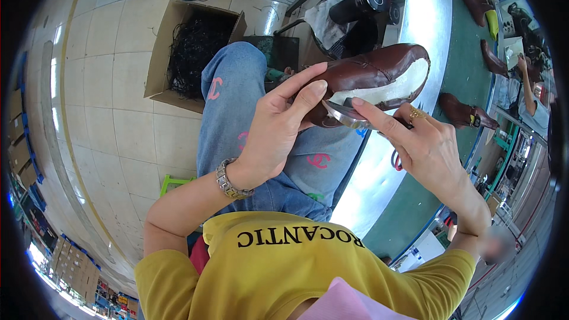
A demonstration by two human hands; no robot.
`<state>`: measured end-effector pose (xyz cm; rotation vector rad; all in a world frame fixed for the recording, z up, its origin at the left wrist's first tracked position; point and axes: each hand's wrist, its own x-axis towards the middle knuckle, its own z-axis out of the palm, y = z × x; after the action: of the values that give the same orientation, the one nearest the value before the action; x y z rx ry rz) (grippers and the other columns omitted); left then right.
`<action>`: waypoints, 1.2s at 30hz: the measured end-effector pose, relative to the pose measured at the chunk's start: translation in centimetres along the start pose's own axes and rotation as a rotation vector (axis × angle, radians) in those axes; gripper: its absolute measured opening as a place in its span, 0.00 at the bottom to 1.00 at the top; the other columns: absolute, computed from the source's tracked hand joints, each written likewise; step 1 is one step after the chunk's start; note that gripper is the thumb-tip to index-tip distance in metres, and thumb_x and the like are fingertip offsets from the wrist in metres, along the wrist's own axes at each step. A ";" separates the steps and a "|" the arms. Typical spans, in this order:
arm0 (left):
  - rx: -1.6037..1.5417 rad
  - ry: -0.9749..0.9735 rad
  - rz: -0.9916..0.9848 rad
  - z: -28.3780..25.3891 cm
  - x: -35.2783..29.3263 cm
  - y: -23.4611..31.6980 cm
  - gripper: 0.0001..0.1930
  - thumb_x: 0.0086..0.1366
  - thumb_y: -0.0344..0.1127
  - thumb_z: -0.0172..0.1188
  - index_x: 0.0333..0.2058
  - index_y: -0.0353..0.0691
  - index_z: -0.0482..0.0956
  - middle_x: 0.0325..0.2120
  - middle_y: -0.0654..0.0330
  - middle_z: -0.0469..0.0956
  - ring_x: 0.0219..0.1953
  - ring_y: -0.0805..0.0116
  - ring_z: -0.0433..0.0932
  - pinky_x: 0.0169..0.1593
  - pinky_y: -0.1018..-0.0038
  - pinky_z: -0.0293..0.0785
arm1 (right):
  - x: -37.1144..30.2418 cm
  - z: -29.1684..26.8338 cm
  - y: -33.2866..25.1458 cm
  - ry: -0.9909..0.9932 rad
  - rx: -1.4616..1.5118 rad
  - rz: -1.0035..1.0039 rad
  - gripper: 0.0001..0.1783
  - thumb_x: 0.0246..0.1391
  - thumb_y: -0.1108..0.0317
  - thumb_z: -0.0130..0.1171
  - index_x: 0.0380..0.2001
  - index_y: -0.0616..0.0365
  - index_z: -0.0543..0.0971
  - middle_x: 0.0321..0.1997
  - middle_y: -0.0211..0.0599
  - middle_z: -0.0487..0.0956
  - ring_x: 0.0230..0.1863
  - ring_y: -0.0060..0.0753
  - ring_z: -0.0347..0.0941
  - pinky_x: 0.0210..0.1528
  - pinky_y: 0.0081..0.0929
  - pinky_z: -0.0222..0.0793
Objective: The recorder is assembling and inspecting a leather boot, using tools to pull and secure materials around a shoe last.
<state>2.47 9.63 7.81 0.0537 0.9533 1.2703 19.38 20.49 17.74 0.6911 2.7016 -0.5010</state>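
A dark brown leather shoe (361, 70) with a white underside lies sole-up above my lap, its rounded toe pointing to the far right. My left hand (278, 121) grips its near-left end, thumb and fingers pressed on the leather. In my right hand (424, 142) is a shiny metal hand tool (349, 120), its curved end against the shoe's edge beside the white underside. The index finger lies along the tool; the other fingers curl around it, hiding its grip. I cannot make out its exact kind.
A cardboard box (159, 53) of tangled black strands stands on the tiled floor at left. A shiny metal ledge (370, 184) borders a green work surface (462, 65) carrying more brown footwear (459, 109). A black cylinder (355, 7) rests at the back. Another person's arm (527, 86) shows far right.
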 end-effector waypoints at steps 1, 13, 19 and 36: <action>0.005 -0.005 -0.015 0.0 0.0 0.1 0.19 0.67 0.40 0.50 0.56 0.45 0.68 0.44 0.66 0.74 0.42 0.80 0.73 0.47 0.77 0.71 | -0.2 0.0 -0.1 -0.038 -0.054 0.032 0.38 0.44 0.78 0.57 0.59 0.32 0.66 0.20 0.32 0.70 0.17 0.36 0.68 0.20 0.34 0.67; 0.035 -0.037 0.037 -0.1 0.0 -0.5 0.21 0.68 0.37 0.48 0.58 0.44 0.64 0.50 0.63 0.70 0.46 0.77 0.72 0.49 0.76 0.71 | 0.2 -1.2 -1.3 -0.234 -0.175 0.138 0.41 0.44 0.77 0.57 0.61 0.31 0.60 0.20 0.39 0.72 0.22 0.42 0.73 0.22 0.35 0.68; 0.028 -0.021 0.070 0.0 -0.1 -0.5 0.20 0.67 0.37 0.49 0.58 0.43 0.66 0.47 0.64 0.72 0.45 0.79 0.72 0.48 0.78 0.70 | 0.0 -0.2 0.3 -0.154 0.488 0.140 0.35 0.51 0.75 0.54 0.62 0.38 0.59 0.30 0.49 0.77 0.29 0.54 0.73 0.32 0.42 0.68; 0.072 0.044 0.137 0.6 -0.1 -1.5 0.21 0.67 0.36 0.49 0.57 0.41 0.65 0.48 0.62 0.72 0.45 0.78 0.73 0.47 0.77 0.74 | -0.4 -0.7 -0.9 -0.085 -0.289 0.121 0.46 0.36 0.78 0.58 0.61 0.28 0.62 0.16 0.34 0.68 0.16 0.35 0.71 0.17 0.31 0.66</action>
<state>4.05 9.30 7.48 0.1502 1.0480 1.3675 19.13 19.85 18.72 0.7266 2.5610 -0.1036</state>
